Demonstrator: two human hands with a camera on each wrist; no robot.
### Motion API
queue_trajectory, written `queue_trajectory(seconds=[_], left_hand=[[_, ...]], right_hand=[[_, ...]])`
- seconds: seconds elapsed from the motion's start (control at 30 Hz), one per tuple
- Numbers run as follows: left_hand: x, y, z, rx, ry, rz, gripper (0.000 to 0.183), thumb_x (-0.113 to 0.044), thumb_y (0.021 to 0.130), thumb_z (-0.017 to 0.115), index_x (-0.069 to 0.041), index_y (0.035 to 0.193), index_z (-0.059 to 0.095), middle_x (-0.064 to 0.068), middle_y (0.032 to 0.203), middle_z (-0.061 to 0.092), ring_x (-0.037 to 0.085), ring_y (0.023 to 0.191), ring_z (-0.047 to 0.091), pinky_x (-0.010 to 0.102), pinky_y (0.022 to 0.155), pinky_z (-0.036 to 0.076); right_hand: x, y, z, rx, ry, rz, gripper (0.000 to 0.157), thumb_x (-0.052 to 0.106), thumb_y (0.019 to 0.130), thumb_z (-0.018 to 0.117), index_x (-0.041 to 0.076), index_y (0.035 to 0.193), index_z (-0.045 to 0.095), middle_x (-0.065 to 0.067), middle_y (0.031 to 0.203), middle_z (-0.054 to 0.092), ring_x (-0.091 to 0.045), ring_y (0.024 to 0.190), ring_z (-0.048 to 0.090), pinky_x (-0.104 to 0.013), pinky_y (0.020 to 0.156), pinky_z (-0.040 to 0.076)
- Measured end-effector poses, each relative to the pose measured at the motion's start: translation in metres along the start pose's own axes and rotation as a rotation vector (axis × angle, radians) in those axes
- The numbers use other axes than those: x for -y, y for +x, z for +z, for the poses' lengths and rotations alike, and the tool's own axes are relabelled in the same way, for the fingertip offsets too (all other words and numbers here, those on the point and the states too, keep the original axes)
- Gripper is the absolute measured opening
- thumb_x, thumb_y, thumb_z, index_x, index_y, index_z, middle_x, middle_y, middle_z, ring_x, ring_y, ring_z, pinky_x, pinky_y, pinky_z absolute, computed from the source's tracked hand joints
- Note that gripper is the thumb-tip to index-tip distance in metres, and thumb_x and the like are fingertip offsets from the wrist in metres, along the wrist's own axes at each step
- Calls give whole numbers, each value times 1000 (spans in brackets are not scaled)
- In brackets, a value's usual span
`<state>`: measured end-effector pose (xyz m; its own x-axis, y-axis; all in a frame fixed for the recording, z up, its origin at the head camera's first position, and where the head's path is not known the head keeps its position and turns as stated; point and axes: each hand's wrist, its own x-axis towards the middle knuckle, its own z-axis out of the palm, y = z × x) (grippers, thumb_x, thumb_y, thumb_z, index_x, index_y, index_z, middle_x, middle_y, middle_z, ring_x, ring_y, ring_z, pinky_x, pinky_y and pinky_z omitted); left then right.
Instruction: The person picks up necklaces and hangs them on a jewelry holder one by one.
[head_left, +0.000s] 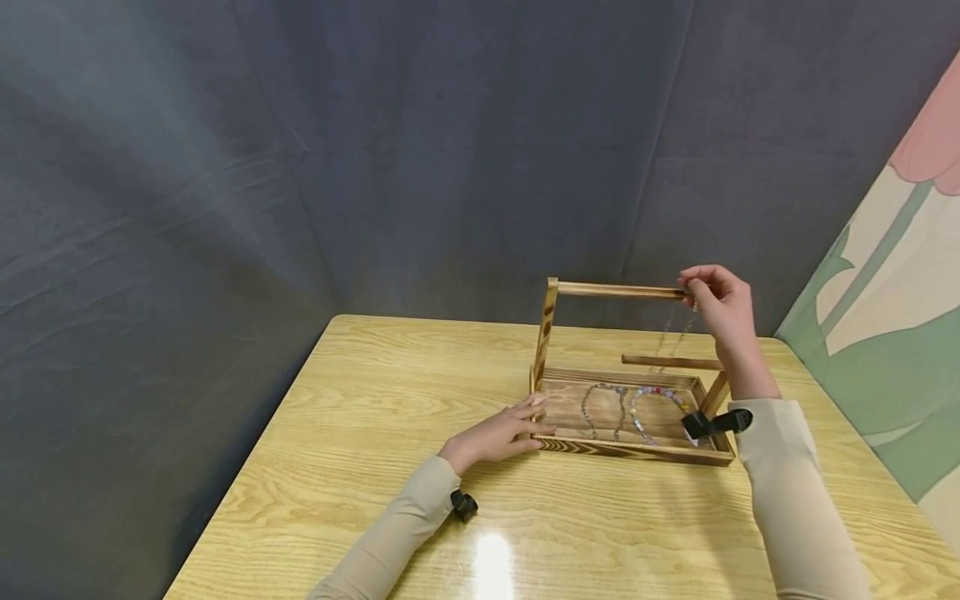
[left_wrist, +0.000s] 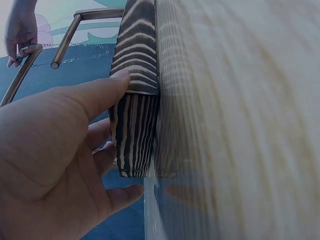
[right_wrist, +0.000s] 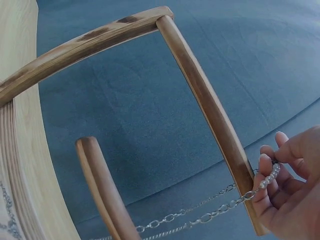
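Note:
A wooden jewelry stand [head_left: 637, 451] has a shallow tray base, a tall upper bar and a shorter lower bar. Near the free end of the upper bar, my right hand [head_left: 723, 304] pinches a chain necklace [right_wrist: 205, 218] with pearl-like beads at the fingertips. Its two strands hang past both bars. At the tray's front left corner, my left hand [head_left: 498, 429] holds the wall, thumb [left_wrist: 112, 92] on the outside; some fingertips are hidden behind wood. Inside the tray lie a silver chain [head_left: 586, 408] and a colorful beaded bracelet [head_left: 635, 408].
The stand rests on a light wood-grain table [head_left: 375, 400]. A dark grey curtain [head_left: 450, 167] hangs behind and to the left. At the right is a panel [head_left: 900, 333] painted with a pink flower and green leaves.

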<state>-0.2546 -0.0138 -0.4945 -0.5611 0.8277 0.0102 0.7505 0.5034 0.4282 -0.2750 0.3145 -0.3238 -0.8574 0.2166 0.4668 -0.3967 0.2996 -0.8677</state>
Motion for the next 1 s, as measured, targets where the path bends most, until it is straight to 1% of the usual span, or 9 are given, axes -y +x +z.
queue_trajectory(seconds=[0.1, 0.23, 0.3, 0.4, 0.43, 0.6, 0.8, 0.9, 1.0], left_hand=[[0, 0, 0, -1, 2, -3, 44, -36, 98, 43, -26, 141, 41, 6, 156, 10, 23, 144, 3, 54, 112, 18], [-1, 0, -1, 3, 0, -7, 44, -35, 98, 43, -25, 141, 41, 5, 156, 10, 22, 144, 2, 54, 112, 17], [-2, 0, -1, 6, -6, -10, 44, -34, 98, 43, -25, 141, 41, 5, 157, 9, 22, 144, 1, 54, 112, 16], [-2, -1, -1, 3, -5, -12, 44, -34, 98, 44, -25, 141, 42, 5, 156, 10, 21, 144, 1, 54, 112, 16], [-2, -1, -1, 2, -4, -12, 44, -34, 98, 44, -25, 141, 42, 5, 156, 10, 22, 144, 2, 54, 112, 17], [-2, -1, 0, -4, 6, -10, 43, -34, 98, 44, -26, 141, 42, 5, 156, 11, 22, 144, 2, 54, 112, 17], [-2, 0, -1, -5, -4, -5, 43, -33, 98, 44, -25, 140, 42, 4, 156, 11, 23, 144, 3, 54, 112, 18], [-2, 0, -1, -5, -4, -5, 43, -34, 98, 44, -25, 140, 43, 4, 156, 11, 23, 144, 3, 54, 112, 18], [-2, -1, -1, -4, -9, -7, 43, -34, 98, 44, -25, 140, 43, 5, 156, 12, 23, 144, 3, 53, 112, 18]], right_hand=[[0, 0, 2, -4, 19, 1, 18, 8, 95, 49, -4, 101, 62, 5, 83, 62, -7, 64, 51, -12, 57, 44], [0, 0, 3, -5, 55, 2, 15, 7, 94, 50, 3, 97, 65, 5, 82, 62, -7, 63, 51, -12, 57, 44], [0, 0, 4, -2, 54, 2, 15, 7, 94, 50, 7, 95, 65, 5, 83, 62, -7, 64, 51, -12, 57, 45], [1, 0, 4, 3, 46, 0, 15, 8, 95, 50, 7, 96, 65, 4, 84, 62, -8, 64, 51, -12, 57, 45], [1, 0, 4, 6, 46, -1, 15, 8, 95, 50, 5, 97, 65, 3, 84, 62, -8, 64, 51, -12, 57, 45], [1, 0, 7, 8, 42, -4, 16, 9, 95, 50, 2, 99, 64, 4, 84, 62, -8, 63, 51, -12, 57, 44], [4, 0, 9, 17, 16, -7, 18, 11, 96, 50, 1, 101, 63, 7, 85, 62, -8, 64, 51, -13, 58, 44], [5, 0, 10, 19, 10, -6, 19, 12, 96, 50, -1, 102, 63, 5, 85, 62, -9, 64, 51, -13, 58, 44], [5, 1, 12, 23, 12, -5, 22, 12, 96, 50, -6, 104, 60, 2, 86, 62, -9, 64, 51, -13, 58, 44]])
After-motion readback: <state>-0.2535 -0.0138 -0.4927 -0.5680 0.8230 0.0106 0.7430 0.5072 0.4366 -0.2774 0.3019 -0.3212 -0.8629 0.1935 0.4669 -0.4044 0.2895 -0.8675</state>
